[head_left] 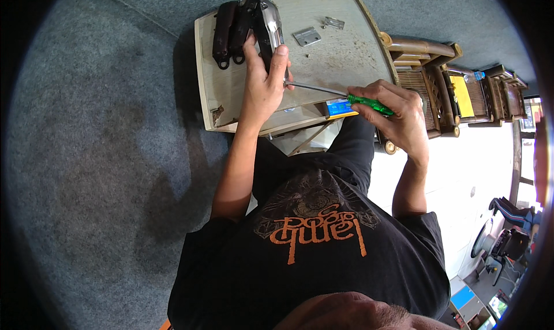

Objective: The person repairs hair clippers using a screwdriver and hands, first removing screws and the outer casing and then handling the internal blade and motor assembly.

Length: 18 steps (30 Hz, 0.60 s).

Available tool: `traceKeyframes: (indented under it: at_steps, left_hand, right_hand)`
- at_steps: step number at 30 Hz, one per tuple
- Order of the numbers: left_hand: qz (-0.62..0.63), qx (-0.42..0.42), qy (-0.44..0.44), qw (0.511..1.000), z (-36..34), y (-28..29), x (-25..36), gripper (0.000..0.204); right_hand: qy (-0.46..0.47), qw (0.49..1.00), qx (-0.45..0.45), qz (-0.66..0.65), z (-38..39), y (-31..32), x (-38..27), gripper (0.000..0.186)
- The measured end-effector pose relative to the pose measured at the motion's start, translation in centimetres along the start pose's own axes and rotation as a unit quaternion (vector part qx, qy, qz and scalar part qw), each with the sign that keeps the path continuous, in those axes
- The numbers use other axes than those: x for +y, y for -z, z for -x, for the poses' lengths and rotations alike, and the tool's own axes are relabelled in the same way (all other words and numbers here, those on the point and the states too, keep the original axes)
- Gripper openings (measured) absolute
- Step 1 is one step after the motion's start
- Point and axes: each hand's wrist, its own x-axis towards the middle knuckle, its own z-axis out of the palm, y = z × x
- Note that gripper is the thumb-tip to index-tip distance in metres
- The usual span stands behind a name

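While a mottled grey-blue surface (98,145) fills the left of the frame, a black T-shirt (231,266) occupies the lower centre. Pale-topped table (222,87) at upper centre, its right part strewn with fine brown specks. Bamboo chairs (430,93) in a row, right of the table.

Right hand (404,113), right of centre: fingers closed around the green handle of a screwdriver. Left hand (266,90), upper centre: gripping a black-and-silver clipper (271,18) by its lower part, thumb on its right side; clipper stands lengthwise toward the top edge of the frame, over the table. Two dark elongated casings (225,33) just left of it, each with a ring at its lower end.

Screwdriver (369,104): shaft runs leftward, slightly upward, to the left hand's fingertips at the clipper's lower end; contact at the tip cannot be made out. Blue-and-yellow box (340,108), partly visible below the tabletop's near edge.

Flat metal plate (307,36) lies on the table, right of the clipper. Smaller shiny piece (333,23) near it, up and right. Tiny object (307,56) below the plate; kind too small to tell.
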Motion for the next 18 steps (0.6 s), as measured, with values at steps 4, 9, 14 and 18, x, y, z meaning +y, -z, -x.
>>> traceKeyframes:
  at_steps: [4,9,14,18]
  left_hand:
    - [-0.031,-0.002,-0.014,0.999,0.2,-0.3,0.3,0.063]
    - [-0.051,-0.009,-0.013,0.999,0.3,-0.3,0.4,0.058]
    - [-0.041,0.004,-0.002,0.999,0.3,-0.3,0.2,0.060]
    - [-0.028,0.006,-0.001,1.000,0.3,-0.2,0.1,0.059]
  right_hand:
    - [0.010,0.998,-0.010,0.054,0.1,0.4,0.0,0.019]
    - [-0.038,0.997,-0.044,0.041,-0.6,1.3,-1.4,0.034]
    - [-0.004,0.999,-0.024,0.026,-0.5,1.5,-0.7,0.044]
    - [0.019,1.000,-0.003,0.019,-0.6,2.1,-1.3,0.032]
